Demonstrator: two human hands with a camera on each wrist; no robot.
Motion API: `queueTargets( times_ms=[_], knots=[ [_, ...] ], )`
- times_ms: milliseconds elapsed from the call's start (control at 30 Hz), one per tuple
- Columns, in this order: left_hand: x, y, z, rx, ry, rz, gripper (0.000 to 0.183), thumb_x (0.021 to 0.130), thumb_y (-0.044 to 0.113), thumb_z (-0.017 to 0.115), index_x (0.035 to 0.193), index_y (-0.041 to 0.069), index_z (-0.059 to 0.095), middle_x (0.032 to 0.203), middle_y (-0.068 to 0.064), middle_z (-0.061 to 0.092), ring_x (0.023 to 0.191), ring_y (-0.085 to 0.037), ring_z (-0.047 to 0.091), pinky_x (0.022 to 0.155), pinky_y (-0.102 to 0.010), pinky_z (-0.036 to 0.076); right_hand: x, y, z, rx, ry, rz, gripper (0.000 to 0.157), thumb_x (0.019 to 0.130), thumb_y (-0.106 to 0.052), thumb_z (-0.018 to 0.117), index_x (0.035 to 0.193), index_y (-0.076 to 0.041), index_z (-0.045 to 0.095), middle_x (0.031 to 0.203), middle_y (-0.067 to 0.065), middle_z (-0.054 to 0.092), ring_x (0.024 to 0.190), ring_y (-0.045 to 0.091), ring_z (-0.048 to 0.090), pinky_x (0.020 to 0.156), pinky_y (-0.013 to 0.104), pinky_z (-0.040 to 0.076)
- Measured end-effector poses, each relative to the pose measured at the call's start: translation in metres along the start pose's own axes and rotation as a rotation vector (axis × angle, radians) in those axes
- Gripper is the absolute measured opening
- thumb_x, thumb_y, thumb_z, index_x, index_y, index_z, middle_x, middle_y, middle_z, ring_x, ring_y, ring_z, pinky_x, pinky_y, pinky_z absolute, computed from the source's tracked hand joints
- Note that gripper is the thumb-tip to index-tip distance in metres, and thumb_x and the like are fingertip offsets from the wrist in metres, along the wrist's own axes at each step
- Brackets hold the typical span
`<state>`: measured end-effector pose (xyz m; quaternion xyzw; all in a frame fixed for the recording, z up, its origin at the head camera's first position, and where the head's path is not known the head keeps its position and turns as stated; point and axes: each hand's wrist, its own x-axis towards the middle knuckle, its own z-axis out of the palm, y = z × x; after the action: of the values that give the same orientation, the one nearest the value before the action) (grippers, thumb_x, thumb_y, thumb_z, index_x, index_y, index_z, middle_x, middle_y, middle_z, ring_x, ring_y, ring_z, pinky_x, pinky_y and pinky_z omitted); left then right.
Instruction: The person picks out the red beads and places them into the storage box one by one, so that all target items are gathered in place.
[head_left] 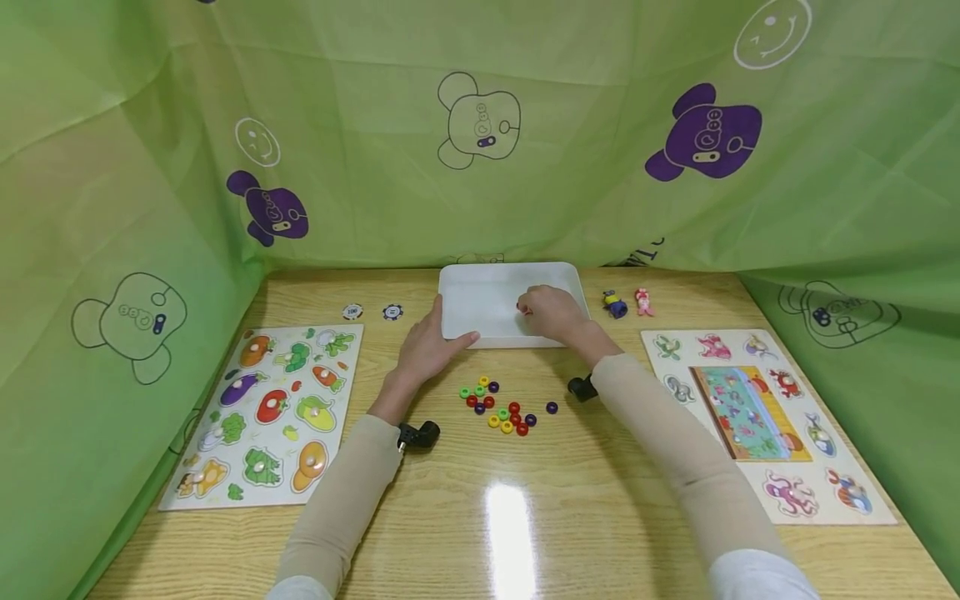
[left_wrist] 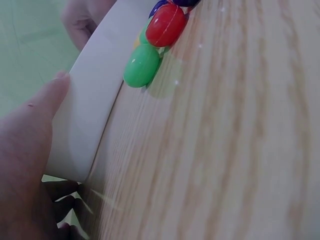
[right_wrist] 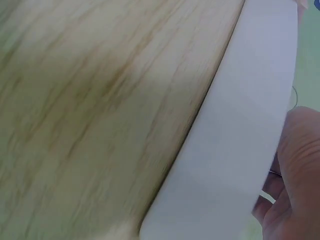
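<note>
A white rectangular tray (head_left: 480, 302) lies at the back of the table. At its front left corner, my left hand (head_left: 429, 343) rests with the thumb along the front rim and the fingers against the left side. Over the tray's right half, my right hand (head_left: 553, 312) has bent fingers and pinches a small red ring bead (head_left: 522, 308), mostly hidden by the fingertips. Red, yellow, green and purple ring beads (head_left: 503, 414) are scattered on the table in front of the tray. A green bead (left_wrist: 142, 65) shows near the tray wall in the left wrist view.
A vegetable peg puzzle board (head_left: 288, 417) lies at left and a sea-animal puzzle board (head_left: 750, 492) at right. Two poker chips (head_left: 352, 312) lie left of the tray. Right of it are a yellow-and-blue figurine (head_left: 614, 304) and a pink figurine (head_left: 643, 302). Green cloth (head_left: 375, 167) surrounds the table.
</note>
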<state>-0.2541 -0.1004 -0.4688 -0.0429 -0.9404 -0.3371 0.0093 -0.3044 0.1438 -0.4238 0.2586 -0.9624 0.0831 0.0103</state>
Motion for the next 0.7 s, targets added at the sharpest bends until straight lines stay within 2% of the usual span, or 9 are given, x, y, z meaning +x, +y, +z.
queueTargets(
  times_ms=[233,433,567,700],
  knots=[
    [0.002,-0.002,0.003,0.008,0.006,-0.003,0.110,0.072,0.077,0.051,0.150,0.017,0.001,0.155,-0.009,0.023,0.137,-0.036,0.031,0.106,-0.054,0.032,-0.015,-0.007,-0.011,0.021,0.023,-0.049,0.020,0.086,-0.010,0.062,0.104,-0.012,0.070,0.100,0.003,0.067,0.090,0.020,0.063,0.077,0.035,0.051],
    [0.001,-0.001,0.001,-0.005,0.011,0.011,0.111,0.072,0.078,0.051,0.150,0.016,0.002,0.154,-0.009,0.025,0.135,-0.036,0.034,0.105,-0.055,0.033,-0.036,-0.025,-0.021,0.054,0.046,-0.169,0.018,0.083,-0.015,0.069,0.100,-0.013,0.071,0.099,0.001,0.068,0.088,0.017,0.063,0.074,0.034,0.052],
    [0.001,-0.001,0.001,-0.009,0.012,0.016,0.111,0.072,0.077,0.051,0.150,0.017,0.002,0.153,-0.009,0.026,0.134,-0.036,0.036,0.104,-0.054,0.035,-0.052,-0.040,-0.021,0.065,0.067,-0.266,0.018,0.081,-0.011,0.070,0.099,-0.013,0.072,0.096,0.001,0.069,0.088,0.017,0.064,0.075,0.033,0.053],
    [0.000,0.000,0.001,-0.013,0.009,0.021,0.111,0.071,0.078,0.051,0.150,0.017,0.001,0.153,-0.009,0.026,0.134,-0.037,0.036,0.103,-0.055,0.035,-0.069,-0.054,-0.017,0.078,0.014,-0.336,0.021,0.082,-0.008,0.067,0.101,-0.013,0.071,0.096,-0.001,0.068,0.089,0.015,0.064,0.077,0.030,0.053]
  ],
)
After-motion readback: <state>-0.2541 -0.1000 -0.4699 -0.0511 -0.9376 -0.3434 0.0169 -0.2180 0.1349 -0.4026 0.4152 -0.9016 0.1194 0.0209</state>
